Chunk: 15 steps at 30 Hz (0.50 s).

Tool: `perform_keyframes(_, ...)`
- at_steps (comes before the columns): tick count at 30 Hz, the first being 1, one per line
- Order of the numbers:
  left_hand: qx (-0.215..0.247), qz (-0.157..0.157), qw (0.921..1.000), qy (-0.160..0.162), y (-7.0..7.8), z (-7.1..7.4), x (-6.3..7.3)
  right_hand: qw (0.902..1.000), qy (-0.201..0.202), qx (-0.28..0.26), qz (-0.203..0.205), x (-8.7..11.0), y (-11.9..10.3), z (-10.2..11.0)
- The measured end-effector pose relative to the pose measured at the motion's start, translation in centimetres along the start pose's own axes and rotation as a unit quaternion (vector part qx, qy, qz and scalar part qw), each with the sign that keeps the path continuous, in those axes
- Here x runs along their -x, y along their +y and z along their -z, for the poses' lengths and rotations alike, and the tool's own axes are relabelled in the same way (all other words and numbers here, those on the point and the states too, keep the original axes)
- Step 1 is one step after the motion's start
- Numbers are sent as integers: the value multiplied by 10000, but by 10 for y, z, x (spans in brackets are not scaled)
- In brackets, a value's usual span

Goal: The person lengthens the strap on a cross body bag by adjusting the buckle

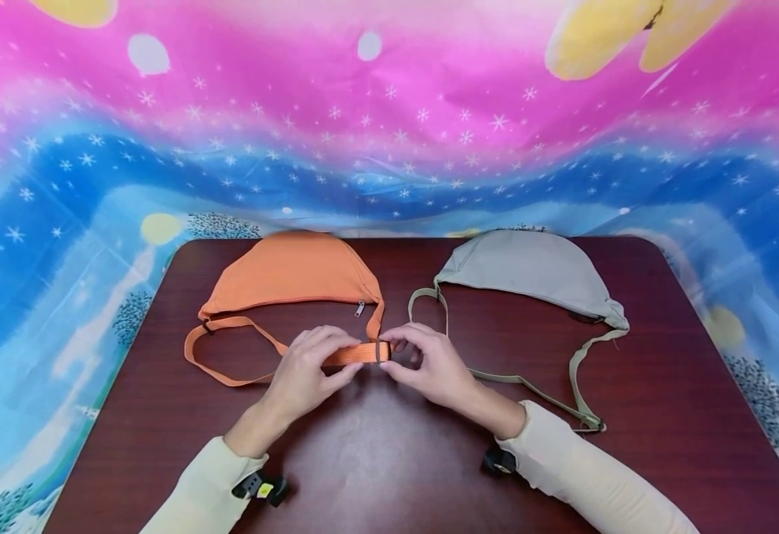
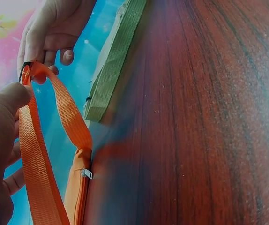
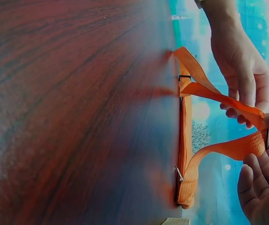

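While held above the dark red-brown wooden table [image 1: 363, 460], just in front of the soft orange half-moon fabric bag [image 1: 292, 271], likely to handle as light and limp: flat orange woven webbing strap [image 1: 346, 354], with a thin dark slider buckle [image 1: 378, 351] at its folded end. Pinched between thumb and fingers of the bare left hand [image 1: 303, 371], just beside the buckle; pinched likewise at the fold by the bare right hand [image 1: 439, 367], in both cases with only a narrow gap at the tips and the other fingers loosely bent. Expect easy twisting and folding, little risk of breakage, and fair grip from the ribbed weave; at the buckle, probably harder, smoother and easier to lose. Best to steady the buckle by its edges with one hand and take the webbing flat across its width with the other, clear of the silver zip pull [image 1: 359, 309]. Lying to the right, not held: grey half-moon fabric bag [image 1: 530, 267] with olive-green strap [image 1: 575, 371].
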<state>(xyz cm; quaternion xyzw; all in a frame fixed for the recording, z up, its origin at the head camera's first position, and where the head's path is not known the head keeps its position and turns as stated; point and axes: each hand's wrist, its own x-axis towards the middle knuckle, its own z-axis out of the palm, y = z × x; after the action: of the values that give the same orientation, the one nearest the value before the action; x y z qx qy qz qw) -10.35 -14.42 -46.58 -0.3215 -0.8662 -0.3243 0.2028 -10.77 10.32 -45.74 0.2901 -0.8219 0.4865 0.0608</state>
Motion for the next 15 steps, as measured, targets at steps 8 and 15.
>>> perform_keyframes(8,41,-76,9999,86,0,2,-3,9997,12,262,15,0,1,0)
perform_keyframes(15,160,22,9999,-56,3,3,-6,9995,80,296,119,-1,0,2)
